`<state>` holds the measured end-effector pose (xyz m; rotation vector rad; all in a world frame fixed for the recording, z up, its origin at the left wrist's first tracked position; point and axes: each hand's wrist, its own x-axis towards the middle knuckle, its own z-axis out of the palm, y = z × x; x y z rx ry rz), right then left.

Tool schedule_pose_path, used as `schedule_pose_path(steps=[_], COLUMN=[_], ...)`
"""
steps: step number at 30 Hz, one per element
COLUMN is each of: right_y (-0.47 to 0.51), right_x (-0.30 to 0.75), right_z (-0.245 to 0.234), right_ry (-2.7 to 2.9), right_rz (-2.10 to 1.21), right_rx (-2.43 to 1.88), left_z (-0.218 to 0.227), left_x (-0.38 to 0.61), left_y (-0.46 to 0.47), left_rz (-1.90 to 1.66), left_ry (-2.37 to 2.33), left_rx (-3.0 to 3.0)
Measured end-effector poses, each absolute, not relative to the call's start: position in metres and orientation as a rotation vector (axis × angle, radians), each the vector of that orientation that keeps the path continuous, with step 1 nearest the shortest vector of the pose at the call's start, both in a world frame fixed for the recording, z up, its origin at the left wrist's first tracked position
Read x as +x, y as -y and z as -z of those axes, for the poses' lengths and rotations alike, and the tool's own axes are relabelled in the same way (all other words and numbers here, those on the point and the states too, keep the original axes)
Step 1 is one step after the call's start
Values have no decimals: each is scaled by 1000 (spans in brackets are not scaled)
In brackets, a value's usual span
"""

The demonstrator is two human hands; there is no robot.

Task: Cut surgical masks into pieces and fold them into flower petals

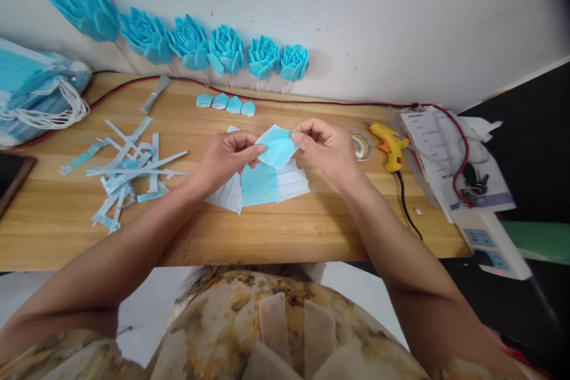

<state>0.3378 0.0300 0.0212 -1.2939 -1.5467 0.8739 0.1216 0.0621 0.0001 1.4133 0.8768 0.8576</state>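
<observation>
Both hands hold one small light-blue square of mask fabric [276,146] above the wooden table [267,231]. My left hand [227,157] pinches its left edge, and my right hand [325,145] pinches its right corner. Under the hands lies a stack of cut blue and white fabric pieces [262,184]. Behind them, a row of small folded blue petals [226,103] lies on the table. Several finished blue fabric flowers [191,41] lean against the white wall.
A heap of cut blue strips [127,169] lies at the left. A bag of face masks [35,95] sits far left. A tape roll [363,143], a yellow glue gun [389,142], papers with keys [449,154] and a power strip [490,243] are at the right.
</observation>
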Motion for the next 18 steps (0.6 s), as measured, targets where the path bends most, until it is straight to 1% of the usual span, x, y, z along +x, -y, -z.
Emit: schedule_pose_path(steps=[4, 9, 11, 15, 18], right_y=[-23, -17, -15, -9, -6], right_x=[345, 345, 342, 337, 335], right_z=[-12, 0, 3, 3, 1], right_ry=[1502, 1430, 1420, 1459, 1484], right_rz=[-1054, -1286, -1262, -1052, -992], right_rx=[-1319, -1257, -1268, -1372, -1370], left_z=[2, 2, 0, -2, -1], left_x=[123, 123, 123, 124, 123], left_y=[-61, -59, -57, -53, -54], left_rz=[-915, -785, -749, -742, -754], left_ry=[-891, -869, -872, -910, -936], left_rx=[1379, 1454, 1466, 1454, 1460])
